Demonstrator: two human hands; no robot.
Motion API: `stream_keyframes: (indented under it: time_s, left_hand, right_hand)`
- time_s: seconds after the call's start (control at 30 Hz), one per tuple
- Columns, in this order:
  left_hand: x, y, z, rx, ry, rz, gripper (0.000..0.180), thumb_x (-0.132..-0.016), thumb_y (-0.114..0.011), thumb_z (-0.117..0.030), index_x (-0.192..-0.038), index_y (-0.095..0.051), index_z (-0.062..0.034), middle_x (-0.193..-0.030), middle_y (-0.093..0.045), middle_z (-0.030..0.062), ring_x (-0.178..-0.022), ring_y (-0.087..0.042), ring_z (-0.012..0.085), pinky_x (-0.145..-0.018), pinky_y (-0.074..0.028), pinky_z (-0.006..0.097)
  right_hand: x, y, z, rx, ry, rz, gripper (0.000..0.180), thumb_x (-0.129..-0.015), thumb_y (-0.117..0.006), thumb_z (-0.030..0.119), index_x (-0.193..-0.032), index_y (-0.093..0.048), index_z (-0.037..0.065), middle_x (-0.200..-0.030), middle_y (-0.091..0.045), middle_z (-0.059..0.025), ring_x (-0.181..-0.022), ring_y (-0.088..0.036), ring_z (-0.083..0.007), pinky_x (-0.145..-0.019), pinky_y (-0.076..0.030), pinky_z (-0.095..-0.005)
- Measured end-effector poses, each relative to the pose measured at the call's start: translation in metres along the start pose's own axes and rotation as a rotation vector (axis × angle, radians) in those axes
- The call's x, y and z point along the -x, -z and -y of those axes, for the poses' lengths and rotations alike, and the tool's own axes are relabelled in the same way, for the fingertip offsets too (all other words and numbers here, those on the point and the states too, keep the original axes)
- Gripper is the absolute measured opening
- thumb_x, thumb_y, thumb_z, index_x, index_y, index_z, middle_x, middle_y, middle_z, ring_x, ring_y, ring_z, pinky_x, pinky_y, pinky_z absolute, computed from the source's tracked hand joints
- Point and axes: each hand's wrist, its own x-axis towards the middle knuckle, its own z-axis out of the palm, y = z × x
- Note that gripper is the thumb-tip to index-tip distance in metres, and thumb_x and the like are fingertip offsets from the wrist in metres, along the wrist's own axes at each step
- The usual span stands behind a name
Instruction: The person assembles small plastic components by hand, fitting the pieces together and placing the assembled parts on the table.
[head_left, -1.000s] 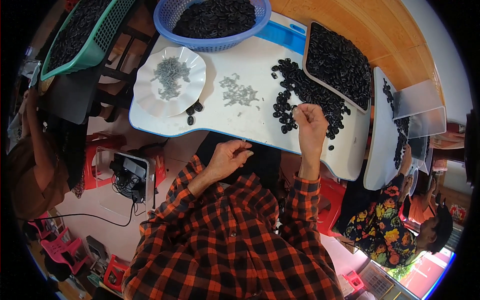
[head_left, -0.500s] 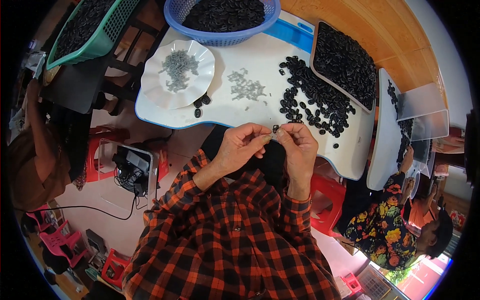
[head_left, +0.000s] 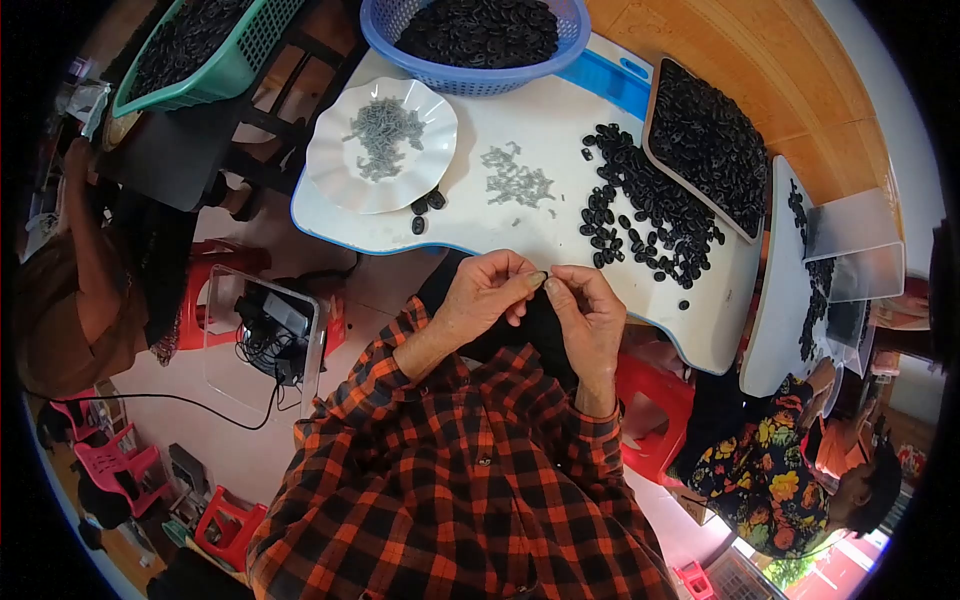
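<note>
My left hand (head_left: 488,295) and my right hand (head_left: 592,318) meet just off the table's near edge, thumbs and forefingers pinched tip to tip. Only a dark sliver of a small black oval piece shows between the right fingertips; what the left fingertips pinch is hidden. Beyond the hands, loose black oval pieces (head_left: 665,215) are spread over the white table (head_left: 480,230). Small translucent grey pins (head_left: 517,178) lie in a patch left of them. More grey pins (head_left: 385,135) fill the middle of a white scalloped plate (head_left: 330,170).
A blue basket (head_left: 480,80) and a tray (head_left: 705,145), both heaped with black pieces, stand at the back. A green basket (head_left: 205,80) is at far left. Red stools (head_left: 655,410) flank me. A person in a flowered top (head_left: 765,460) works at right; another person (head_left: 75,330) is at left.
The table and its contents have shifted slightly right in view. The black piece seen between the fingertips before is now mostly covered by them.
</note>
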Motion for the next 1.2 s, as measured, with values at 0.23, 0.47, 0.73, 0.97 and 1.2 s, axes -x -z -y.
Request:
stream_keyframes:
  time_s: [0.23, 0.47, 0.73, 0.97, 1.2]
  left_hand:
    - [0.000, 0.006, -0.002, -0.067, 0.013, 0.055, 0.020, -0.092, -0.060, -0.018, -0.092, -0.060, 0.0016, -0.073, -0.057, 0.0004, -0.057, -0.054, 0.0039, -0.048, -0.047, 0.018]
    - [-0.012, 0.015, -0.009, -0.764, -0.467, -0.172, 0.012, -0.086, -0.063, -0.010, -0.094, -0.061, -0.0013, -0.073, -0.057, 0.0067, -0.054, -0.056, 0.0152, -0.048, -0.045, 0.025]
    - [-0.055, 0.019, -0.022, -1.562, -0.758, -0.344, 0.027, -0.071, -0.061, -0.004, -0.098, -0.063, -0.0043, -0.085, -0.050, 0.0094, -0.080, -0.051, 0.0265, -0.064, -0.046, 0.036]
    - [-0.048, 0.020, -0.017, -1.557, -0.796, -0.283, 0.027, -0.068, -0.061, 0.000, -0.094, -0.065, -0.0063, -0.088, -0.052, 0.0080, -0.079, -0.052, 0.0255, -0.065, -0.046, 0.034]
    - [-0.038, 0.029, -0.019, -1.439, -0.782, -0.313, 0.028, -0.067, -0.062, 0.004, -0.093, -0.065, -0.0055, -0.090, -0.053, 0.0077, -0.080, -0.053, 0.0251, -0.064, -0.047, 0.035]
  right_hand:
    - [-0.004, 0.002, -0.007, -0.056, -0.012, 0.107, 0.011, -0.086, -0.063, 0.003, -0.096, -0.063, -0.002, -0.084, -0.065, -0.0022, -0.077, -0.057, -0.0058, -0.071, -0.046, -0.0204]
    - [-0.004, -0.003, -0.020, -0.002, -0.059, 0.061, 0.008, -0.086, -0.063, 0.003, -0.093, -0.063, -0.001, -0.080, -0.064, -0.0011, -0.074, -0.056, -0.0057, -0.069, -0.045, -0.0193]
    - [-0.002, -0.005, -0.029, 0.008, -0.118, 0.007, 0.006, -0.087, -0.060, 0.003, -0.091, -0.062, -0.001, -0.077, -0.061, -0.0004, -0.067, -0.052, -0.0054, -0.062, -0.044, -0.0199]
    - [-0.003, -0.004, -0.030, -0.029, -0.160, -0.019, 0.008, -0.088, -0.060, 0.005, -0.094, -0.061, -0.001, -0.079, -0.062, -0.0019, -0.068, -0.054, -0.0073, -0.062, -0.046, -0.0213]
    - [-0.007, -0.003, -0.031, -0.011, -0.189, -0.031, 0.010, -0.088, -0.061, 0.005, -0.095, -0.062, -0.001, -0.079, -0.062, -0.0024, -0.066, -0.056, -0.0070, -0.060, -0.047, -0.0207]
